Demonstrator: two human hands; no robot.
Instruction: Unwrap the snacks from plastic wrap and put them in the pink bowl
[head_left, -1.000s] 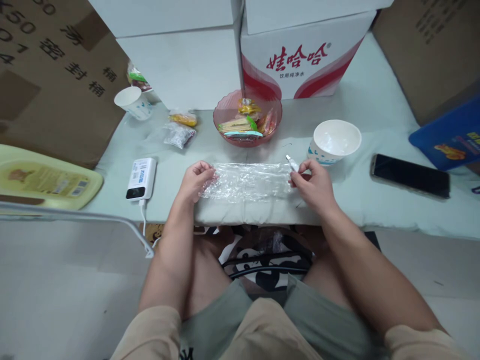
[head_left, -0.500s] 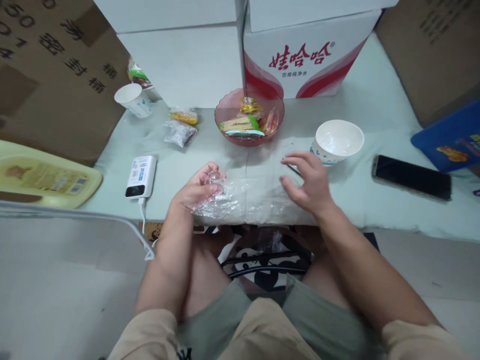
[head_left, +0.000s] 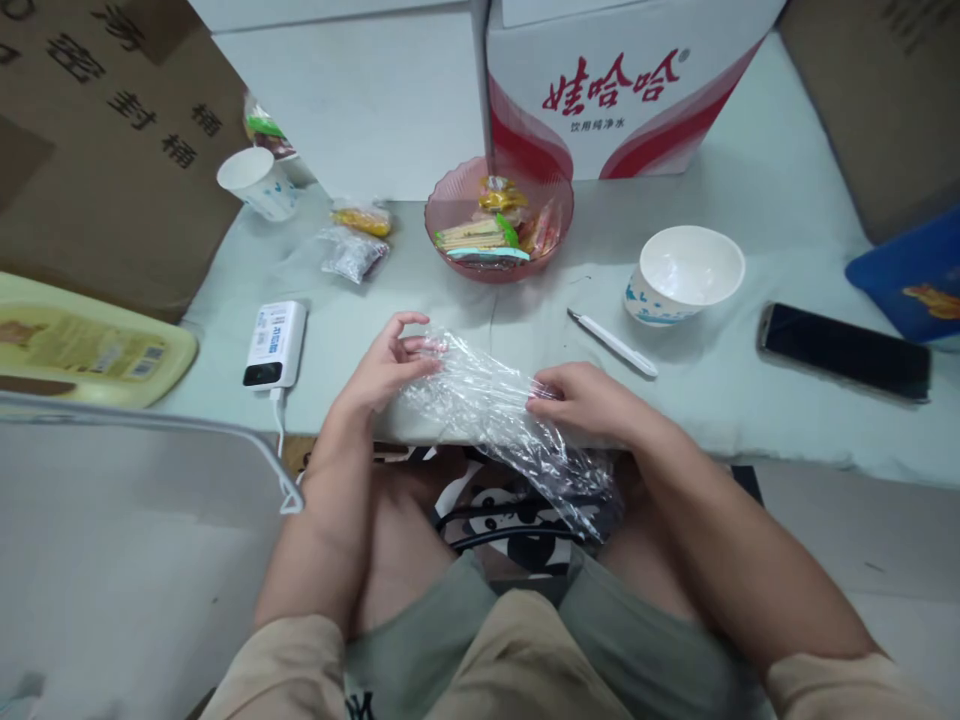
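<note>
A crinkled sheet of clear plastic film [head_left: 480,385] stretches between my two hands at the table's front edge, its lower end hanging over my lap. My left hand [head_left: 390,365] pinches its upper left part between thumb and fingers. On the other side, my right hand [head_left: 581,398] grips the film with thumb and fingers closed. Just beyond the right hand lies a white pen-like tool [head_left: 613,343] with a dark tip. A white paper cup [head_left: 682,275] with blue marks stands behind that tool.
A pink bowl [head_left: 442,245] of small packets stands at the back, before white cartons [head_left: 360,110]. To the left are a power bank [head_left: 274,345] with a cable, small bags [head_left: 352,255], another paper cup [head_left: 259,183] and a yellow bottle [head_left: 97,345]. A phone [head_left: 844,352] lies right.
My right hand has left the pen-like tool, which now lies on the table, and has come down and left to grip the film. The film now spreads toward my lap.
</note>
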